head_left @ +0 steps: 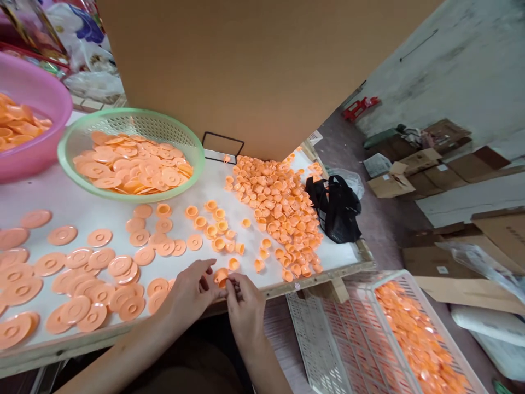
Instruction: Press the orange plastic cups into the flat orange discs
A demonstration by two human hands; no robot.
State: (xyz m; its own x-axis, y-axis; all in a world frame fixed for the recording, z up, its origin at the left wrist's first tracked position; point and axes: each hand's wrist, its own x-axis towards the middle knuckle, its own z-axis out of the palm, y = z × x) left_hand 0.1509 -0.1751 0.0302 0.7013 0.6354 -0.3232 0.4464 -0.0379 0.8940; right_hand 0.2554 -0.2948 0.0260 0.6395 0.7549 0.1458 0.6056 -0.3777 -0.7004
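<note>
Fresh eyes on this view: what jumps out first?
First, the heap of small orange cups on the right of the table, beside a black bag. Then the green basket of orange discs, back left. Near the front edge, the left hand and right hand are close together at one orange cup.

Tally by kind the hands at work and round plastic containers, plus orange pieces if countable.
Hands: 2 (left hand, right hand)
Pink basin: 1
Green basket: 1
Total: 4
Orange cups and saucers overlap too much to count, so they're excluded.
</note>
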